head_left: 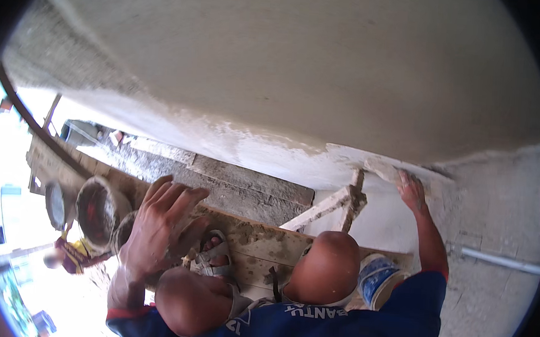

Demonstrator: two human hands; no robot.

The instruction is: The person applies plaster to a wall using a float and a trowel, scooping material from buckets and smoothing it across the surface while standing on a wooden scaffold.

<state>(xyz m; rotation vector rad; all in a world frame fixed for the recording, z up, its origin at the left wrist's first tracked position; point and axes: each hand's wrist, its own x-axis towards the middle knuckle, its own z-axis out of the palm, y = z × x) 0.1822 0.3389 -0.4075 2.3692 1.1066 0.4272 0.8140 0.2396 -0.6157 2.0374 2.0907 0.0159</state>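
Note:
My right hand reaches out at the right and is closed on a long, flat plastering float. The float lies along the lower part of the grey plastered wall; the hand hides part of its grip. Wet, lighter plaster shows on the wall to the left of the float. My left hand is raised above my left knee with nothing in it, fingers apart and slightly bent. Both knees are bent, and a sandalled foot rests on a wooden plank spattered with mortar.
Mortar-crusted buckets stand on the planks at the left. A blue and white bucket sits beside my right knee. A wooden brace rises between the plank and the wall. Far below left is another person. A pale pipe runs at the right.

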